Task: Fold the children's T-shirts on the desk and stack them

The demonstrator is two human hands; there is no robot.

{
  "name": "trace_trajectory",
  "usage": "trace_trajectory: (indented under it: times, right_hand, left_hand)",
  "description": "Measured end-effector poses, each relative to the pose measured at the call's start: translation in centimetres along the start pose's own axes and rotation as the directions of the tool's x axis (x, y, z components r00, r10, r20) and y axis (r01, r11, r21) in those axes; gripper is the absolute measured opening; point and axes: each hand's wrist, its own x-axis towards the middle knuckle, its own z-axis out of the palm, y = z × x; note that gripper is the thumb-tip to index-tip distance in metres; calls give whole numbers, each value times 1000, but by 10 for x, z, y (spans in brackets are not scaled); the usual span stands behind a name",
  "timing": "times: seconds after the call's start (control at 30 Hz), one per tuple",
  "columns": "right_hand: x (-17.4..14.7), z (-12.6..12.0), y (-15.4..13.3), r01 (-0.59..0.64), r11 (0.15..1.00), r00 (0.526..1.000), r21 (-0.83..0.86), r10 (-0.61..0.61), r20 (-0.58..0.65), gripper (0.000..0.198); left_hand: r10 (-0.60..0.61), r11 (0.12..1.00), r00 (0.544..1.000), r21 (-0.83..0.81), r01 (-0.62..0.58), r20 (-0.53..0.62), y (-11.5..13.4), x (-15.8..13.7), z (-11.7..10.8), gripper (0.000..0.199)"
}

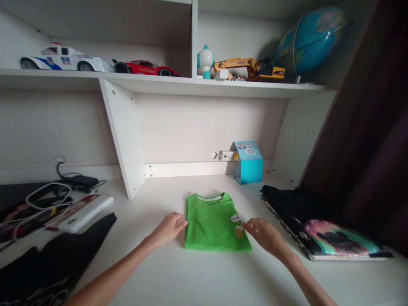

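Left hand: fingers curled, thumb and index close together, tips right at the left edge of the folded green T-shirt. Can't tell if it's pinching cloth or just touching. Right hand: fingers bent, palm down, tips at the shirt's right edge next to the print; can't tell pinch vs. contact there either. Shirt lies flat between the hands on the white desk, collar toward the wall, white lettered tape inside the neckline, small speech-bubble print on the right side. Teal desk calendar stands behind it, right of center, near a wall socket unit. Right of the right hand: black clothing with a colorful glossy print, lying flat. Left side of desk: black garment in the near corner, long white device beyond it, black adapter farther back among cables. Shelf above, left to right: white toy truck, red toy car, white-and-teal figure, yellow toy excavator, globe.
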Motion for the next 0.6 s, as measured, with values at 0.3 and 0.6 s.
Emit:
trace_trajectory:
  times: [0.3,0.6]
  right_hand:
    - [44,30,-11,-38,983,999,181,37,9,6]
    - [25,-59,28,61,954,995,292,-36,-90,24]
  left_hand:
    - [-282,731,957,-631,261,69,22,28,21,57]
    - [-139,669,981,-717,196,139,117,33,19,68]
